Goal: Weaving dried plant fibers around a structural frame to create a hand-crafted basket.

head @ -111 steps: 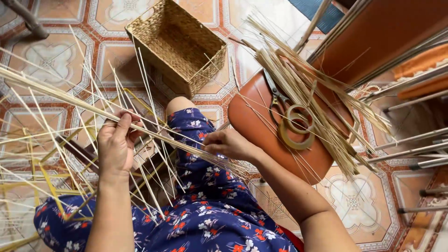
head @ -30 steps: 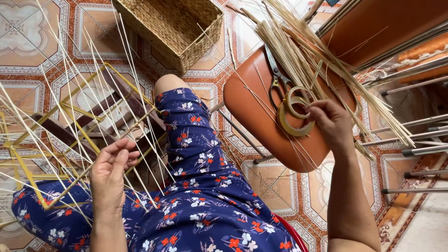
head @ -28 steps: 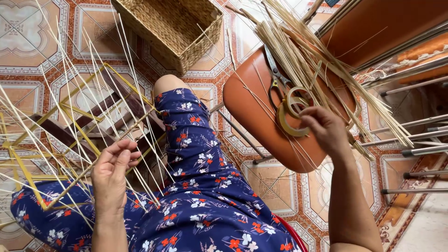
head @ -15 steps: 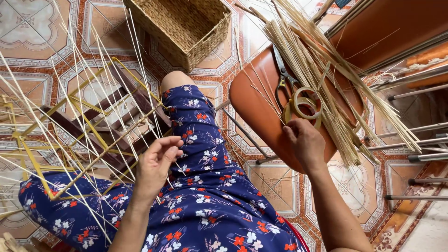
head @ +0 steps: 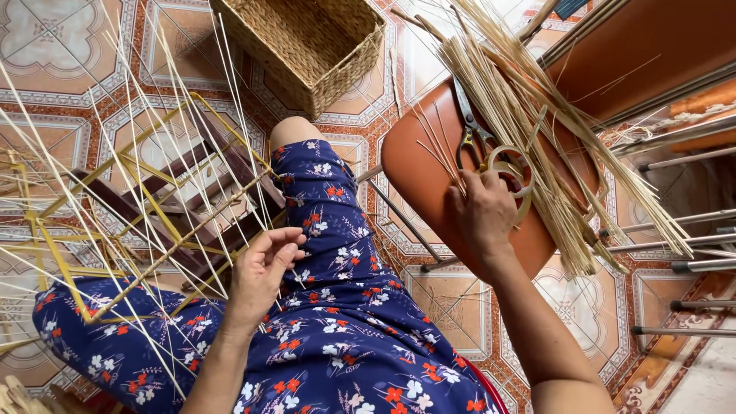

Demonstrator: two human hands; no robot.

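Observation:
My left hand (head: 264, 268) hovers over my lap in a blue floral dress (head: 353, 337), fingers pinched around a thin pale reed strand (head: 253, 172) that rises from a half-woven frame (head: 146, 203) of yellow and brown sticks. My right hand (head: 483, 211) rests on the orange chair seat (head: 410, 172), back up. Its fingertips lie beside the scissors (head: 466, 123) and a tape ring (head: 512, 165), under a bundle of pale straw (head: 537, 107). The fingertips are hidden, so what they grip is unclear.
A woven rectangular basket (head: 307, 38) stands on the patterned tile floor (head: 54, 46) beyond my knee. Loose reeds fan out across the left. Metal chair legs (head: 682, 264) and more orange seats crowd the right side.
My right hand left the weaving, reached to the chair seat, then slid down beside the scissors. My left hand moved right, over my lap, still at the strands.

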